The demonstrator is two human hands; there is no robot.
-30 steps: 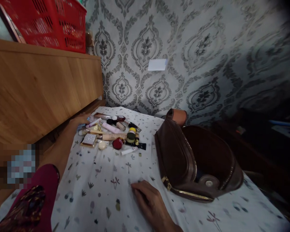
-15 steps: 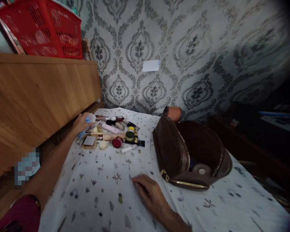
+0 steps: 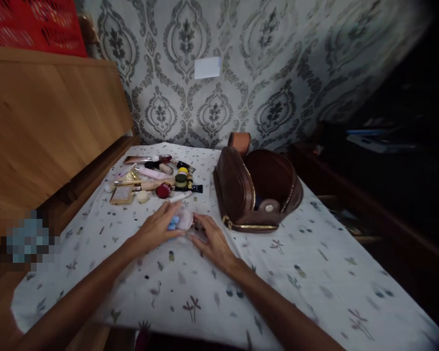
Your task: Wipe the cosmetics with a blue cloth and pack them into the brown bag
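My left hand [image 3: 157, 224] is closed around a clear, round plastic container [image 3: 185, 220] with light blue parts, over the middle of the cloth. Thumb and fingers apart, my right hand [image 3: 214, 241] reaches to the container's right side; whether it touches is too blurred to tell. Beyond them lies a spread of makeup: a red round jar [image 3: 164, 190], a white tube [image 3: 180, 196], a square compact [image 3: 122, 195], a small cream-coloured round pot [image 3: 142, 196] and a yellow-lidded jar [image 3: 183, 171]. An unzipped brown leather bag [image 3: 234, 187] stands to the right of the makeup.
A patterned white cloth [image 3: 307, 278] covers the surface. A wooden cabinet [image 3: 51, 107] borders it on the left, with a red plastic basket [image 3: 32, 29] on top. Behind is a patterned wall [image 3: 186, 97]. Dark furniture stands at the right.
My left hand has brought the clear container from the left end of the makeup to the middle of the cloth. My right hand has come up beside it, and the view has shifted.
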